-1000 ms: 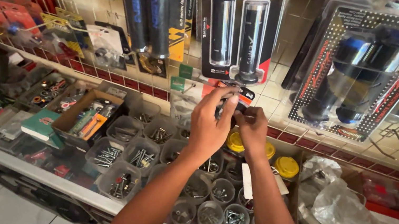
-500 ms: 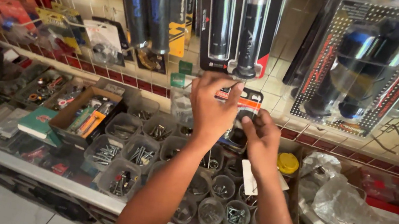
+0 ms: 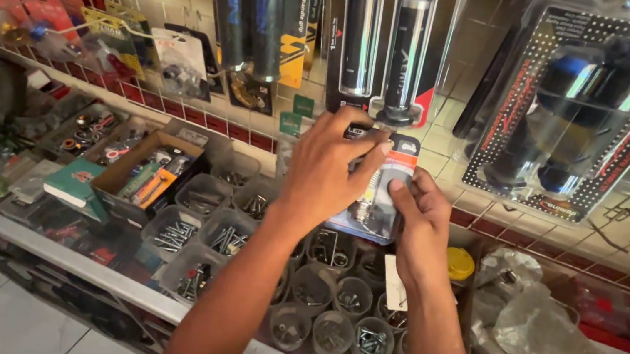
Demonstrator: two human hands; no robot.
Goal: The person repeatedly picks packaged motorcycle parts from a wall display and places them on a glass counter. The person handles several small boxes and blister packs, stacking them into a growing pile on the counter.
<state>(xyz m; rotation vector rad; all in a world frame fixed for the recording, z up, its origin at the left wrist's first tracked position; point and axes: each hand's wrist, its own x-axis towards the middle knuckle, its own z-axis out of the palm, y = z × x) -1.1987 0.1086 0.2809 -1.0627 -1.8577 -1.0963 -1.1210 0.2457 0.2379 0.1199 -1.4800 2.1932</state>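
Both hands meet in the middle of the frame, raised against a tiled wall hung with packaged goods. The left hand comes up from the lower centre and lies over a small clear packet with a printed card at its top, fingers spread across the packet's upper edge and thumb side toward the left. The right hand holds the same packet from its right side, thumb pressed on the front of the plastic and the other fingers curled behind it. So both hands are closed on the packet, which sits just below the centre of the wall display. What is sealed inside is too small to tell beyond a pale, slim shape.

Just above the packet, touching or nearly touching its top, hangs a black card with a pair of handlebar grips. To the left of it hangs another pair of dark grips, and in the upper right a larger pack of blue and black grips on a dotted card. Small bagged parts hang on hooks at the upper left.

Below the hands, across the lower middle of the frame, stand rows of small clear tubs of screws and bolts, some square and some round. A cardboard box of tools lies left of them, and a yellow lid sits just right of the right wrist. Crumpled clear bags fill the lower right. A metal rail edges the surface at the lower left, with pale floor tiles beneath.
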